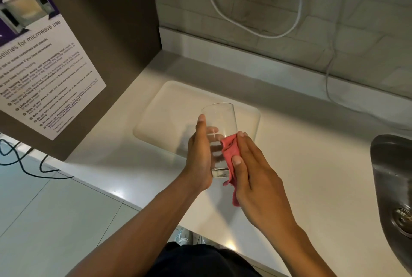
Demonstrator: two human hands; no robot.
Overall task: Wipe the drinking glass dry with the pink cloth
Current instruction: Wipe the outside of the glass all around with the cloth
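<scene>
Pale tray [156, 118] lies flat on the white counter [301, 165] in front of me. Left of the tray: brown cabinet side [107, 31] bearing a microwave-use notice [44, 64]. Behind the tray: tiled wall [289, 9] with a looping white cable [256, 31]. Right of the tray: steel sink [390, 176], drain [403, 218] visible. Black cable [22, 165] on the floor [55, 209], lower left of the tray.

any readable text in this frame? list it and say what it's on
"...delines for microwave use": heading, cut off at the left edge, on the poster stuck to the brown panel.
Poster body: bulleted lines under the heading, too small and blurred to read reliably.
Drinking glass, pink cloth, tray, sink: no legible text.
</scene>
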